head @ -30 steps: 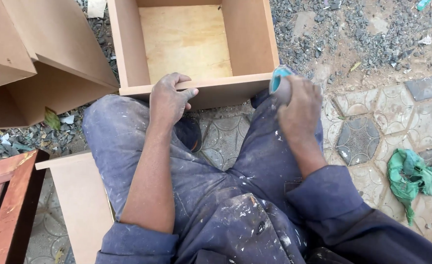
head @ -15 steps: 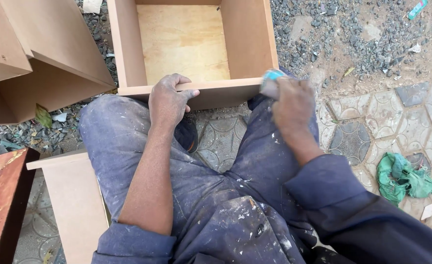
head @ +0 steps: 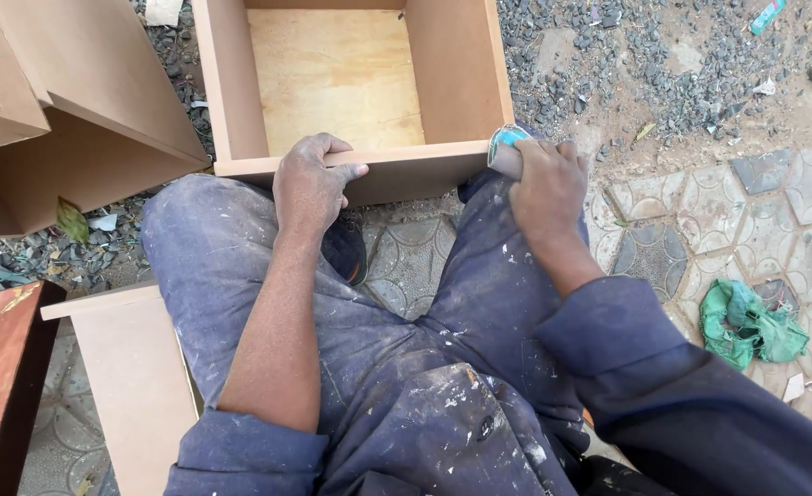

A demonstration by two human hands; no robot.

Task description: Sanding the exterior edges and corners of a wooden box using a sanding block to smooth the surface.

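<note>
A: Right at the near edge of the open wooden box (head: 351,83) is where both our hands are. Our left hand (head: 312,181) is draped over the front panel, fingers curled across its top edge and gripping it, thumb side pointing right along the board.

B: Yep, and our right hand (head: 546,184) is clenched around a folded bit of sandpaper (head: 505,145), teal on the back, pressed against the near right corner of that same box. Only the top of the paper pokes out past our fingers, the rest is tucked inside the fist.

A: The box sits on the ground between our knees, open side up, pale plywood bottom showing. The far half is on gravel (head: 626,55), the near edge just over the paving stones (head: 700,220).

B: Off to the left we've got another box (head: 66,119) of the same brown board lying tilted on the gravel, well apart from our hands. Near left there's a flat board panel (head: 130,367) just beside our left leg, and a reddish wooden piece (head: 2,367) at the very edge.

A: And a crumpled green rag (head: 746,321) on the paving to the right, near our right sleeve but not touching it.
</note>
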